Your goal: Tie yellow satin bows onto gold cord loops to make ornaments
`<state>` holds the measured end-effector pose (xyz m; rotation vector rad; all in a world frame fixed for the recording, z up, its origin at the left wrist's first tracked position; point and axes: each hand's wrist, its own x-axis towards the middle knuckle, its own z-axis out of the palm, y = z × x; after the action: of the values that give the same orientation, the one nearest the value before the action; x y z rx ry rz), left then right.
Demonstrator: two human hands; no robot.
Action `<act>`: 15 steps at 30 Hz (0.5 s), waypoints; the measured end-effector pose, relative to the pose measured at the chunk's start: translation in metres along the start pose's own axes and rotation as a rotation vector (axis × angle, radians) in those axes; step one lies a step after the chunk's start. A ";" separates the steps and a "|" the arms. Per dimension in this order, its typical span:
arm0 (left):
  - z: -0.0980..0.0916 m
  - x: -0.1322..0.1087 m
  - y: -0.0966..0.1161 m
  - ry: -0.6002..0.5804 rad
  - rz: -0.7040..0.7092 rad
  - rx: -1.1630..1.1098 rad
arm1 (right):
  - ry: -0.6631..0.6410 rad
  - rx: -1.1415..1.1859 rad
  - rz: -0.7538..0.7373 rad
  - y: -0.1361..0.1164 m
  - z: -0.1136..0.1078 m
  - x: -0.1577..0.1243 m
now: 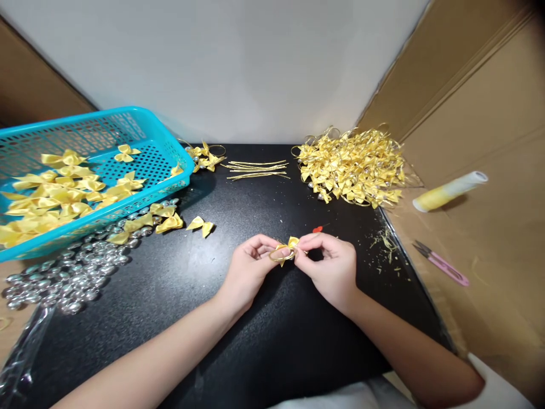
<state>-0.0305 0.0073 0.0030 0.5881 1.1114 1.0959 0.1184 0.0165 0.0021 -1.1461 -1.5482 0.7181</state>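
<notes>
A yellow ribbon bow [293,243] with a loop of gold cord [279,257] is held between both hands above the black tabletop. My left hand [252,266] pinches the bow and its cord loop from the left, thumb and fingers closed. From the right, my right hand [330,262] grips the bow's other side between thumb and forefinger. The fingertips cover part of the bow, so the exact hold on the cord is hidden. Just beyond the right hand lies a small red object [317,229], with a thin dark line beside it.
A blue basket [168,184] of yellow bows stands at left, silver beads [68,278] in front. One loose bow [201,226] lies nearby. Gold cord pieces [258,166] lie at the back, beside a heap of corded bows [353,165]. Pink thread snips [445,266] and a roll [451,191] are right.
</notes>
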 end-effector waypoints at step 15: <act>-0.005 0.003 0.000 -0.031 -0.059 -0.134 | -0.030 0.280 0.195 0.004 -0.010 0.004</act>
<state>-0.0349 0.0090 -0.0004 0.4625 1.0143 1.0968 0.1289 0.0207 0.0035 -1.0869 -1.3210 1.0512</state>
